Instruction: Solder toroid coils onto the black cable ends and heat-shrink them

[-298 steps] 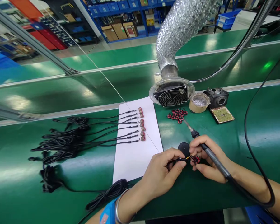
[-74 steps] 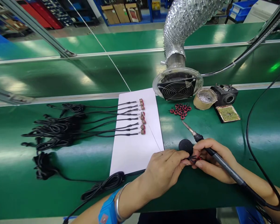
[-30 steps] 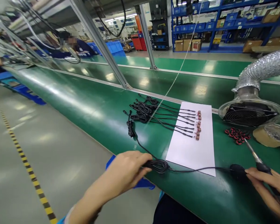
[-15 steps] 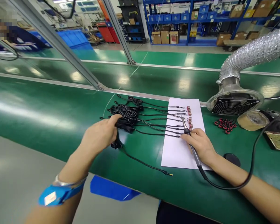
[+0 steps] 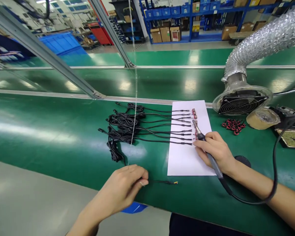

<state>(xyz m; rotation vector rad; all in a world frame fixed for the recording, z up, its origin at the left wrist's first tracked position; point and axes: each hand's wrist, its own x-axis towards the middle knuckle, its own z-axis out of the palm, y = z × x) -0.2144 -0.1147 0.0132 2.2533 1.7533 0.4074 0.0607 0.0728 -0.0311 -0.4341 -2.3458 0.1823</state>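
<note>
My left hand (image 5: 124, 190) is closed in a pinch on a loose black cable (image 5: 162, 182) near the bench's front edge; the cable's stripped end points right. My right hand (image 5: 215, 149) grips a soldering iron (image 5: 206, 147), its tip over the lower right of a white paper sheet (image 5: 186, 157). Several black cables (image 5: 162, 126) with small red coils at their ends lie in a row across the sheet. Their coiled lengths form a black bundle (image 5: 121, 126) to the left.
A fume extractor fan (image 5: 241, 103) on a silver flexible duct stands at the right. Beside it are a pile of red-black coils (image 5: 233, 125), a tape roll (image 5: 262, 118) and a soldering stand with sponge (image 5: 291, 137). A black round pad (image 5: 243, 160) lies behind my right wrist.
My left hand has left the cable bundle and come back to the front edge, pinching the loose cable near its stripped end. My right hand stays on the sheet with the iron.
</note>
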